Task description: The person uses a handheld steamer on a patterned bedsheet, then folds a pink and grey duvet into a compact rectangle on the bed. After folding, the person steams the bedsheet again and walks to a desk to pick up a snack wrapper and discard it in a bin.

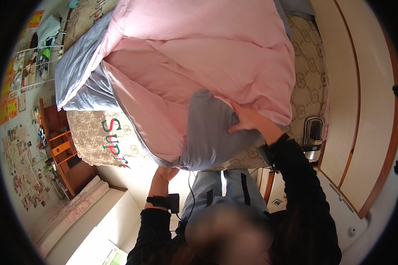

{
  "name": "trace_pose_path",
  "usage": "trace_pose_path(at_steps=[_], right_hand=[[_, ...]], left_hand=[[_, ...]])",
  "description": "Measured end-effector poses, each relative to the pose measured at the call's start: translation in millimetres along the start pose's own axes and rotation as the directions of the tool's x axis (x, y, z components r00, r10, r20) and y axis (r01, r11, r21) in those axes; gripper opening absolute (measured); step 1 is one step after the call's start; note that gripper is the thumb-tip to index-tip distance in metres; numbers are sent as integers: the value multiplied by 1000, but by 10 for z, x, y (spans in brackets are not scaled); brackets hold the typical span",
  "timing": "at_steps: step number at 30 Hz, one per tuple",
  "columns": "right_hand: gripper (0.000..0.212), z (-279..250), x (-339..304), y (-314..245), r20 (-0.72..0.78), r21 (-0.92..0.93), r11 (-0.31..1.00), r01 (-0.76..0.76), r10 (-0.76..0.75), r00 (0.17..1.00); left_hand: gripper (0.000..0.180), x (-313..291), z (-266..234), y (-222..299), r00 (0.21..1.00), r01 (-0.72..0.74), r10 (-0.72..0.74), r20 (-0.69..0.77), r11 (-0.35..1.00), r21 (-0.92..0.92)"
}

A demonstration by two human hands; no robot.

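Found pink-and-grey duvet spread over bed, pink face mostly uppermost and rumpled into loose folds. Recorded grey face turned up along the left edge, and again in a bunched grey fold at the front edge, nearest the body. Saw patterned beige cover, with large coloured lettering, exposed left of the duvet and in a strip to its right.

Noted left hand low at the front edge of the duvet, just left of the grey fold, fingers partly hidden by the cloth. Could not tell state of grip there: pinching or only supporting.

Noted right hand farther from the body, reaching in over the right flank of the grey fold. Saw thumb spread away from fingers and laid against the grey cloth; lost sight of fingertips. Could not tell whether pinching with this grip.

Logged black wristband with small box on left wrist, thin black cable running near it, and light-blue trousers below the bed edge.

Observed silver box-like object with dark top just beside the bed's right edge, near white cabinet with wooden trim. Observed wooden furniture and white wire shelf at far left.
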State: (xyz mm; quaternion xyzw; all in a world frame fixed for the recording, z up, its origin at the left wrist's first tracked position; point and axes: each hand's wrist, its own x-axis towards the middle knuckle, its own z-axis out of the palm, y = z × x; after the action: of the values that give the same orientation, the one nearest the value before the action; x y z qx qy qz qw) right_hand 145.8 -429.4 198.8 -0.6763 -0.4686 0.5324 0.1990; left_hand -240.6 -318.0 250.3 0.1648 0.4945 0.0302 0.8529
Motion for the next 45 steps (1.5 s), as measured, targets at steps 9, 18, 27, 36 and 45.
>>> trace_pose_path(at_steps=[9, 18, 27, 36, 45], right_hand=[[64, -899, -855, -244, -109, 207, 977, -46, 70, 992], [68, -2682, 399, 301, -865, 194, 974, -114, 225, 448], [90, -1759, 236, 1300, -744, 468, 883, 33, 374, 554], [79, -1612, 710, 716, -570, 698, 715, 44, 517, 639], [53, -1658, -1469, 473, -617, 477, 879, -6, 340, 709]], left_hand=[[88, 85, 1190, 1253, 848, -508, 505, 159, 689, 517], [86, 1896, 2896, 2776, 682, -706, 628, 374, 431, 562], [88, 2438, 435, 1407, 304, -156, 659, -688, 747, 647], [45, 3076, 137, 1875, 819, -421, 206, -536, 850, -317], [10, 1068, -185, 1155, 638, -508, 362, -680, 861, -19]])
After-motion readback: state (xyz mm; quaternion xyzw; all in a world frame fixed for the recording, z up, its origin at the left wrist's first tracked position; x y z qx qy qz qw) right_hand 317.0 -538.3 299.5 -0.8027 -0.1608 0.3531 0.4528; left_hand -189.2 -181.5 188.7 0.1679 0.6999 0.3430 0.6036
